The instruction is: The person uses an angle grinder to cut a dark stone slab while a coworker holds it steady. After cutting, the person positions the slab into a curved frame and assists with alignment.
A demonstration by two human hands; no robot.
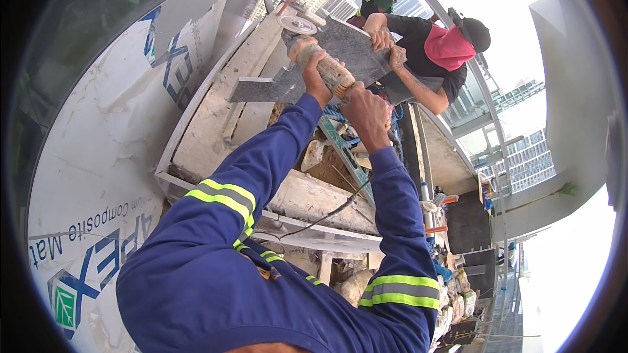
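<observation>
A dusty angle grinder with a pale round disc is held in both of my hands. My left hand is closed around its body toward the head end, and my right hand grips the rear end. The disc is at the upper left edge of a dark grey stone slab, over which the tool lies. A co-worker in a black cap and pink face cloth has both hands on the slab's right part. A lower grey piece extends left beneath the grinder.
A concrete ledge holds a teal metal bar and a black cable. A white printed panel stands at left. Another person is behind the co-worker. Piled bags lie at lower right, with high-rise buildings beyond the railing.
</observation>
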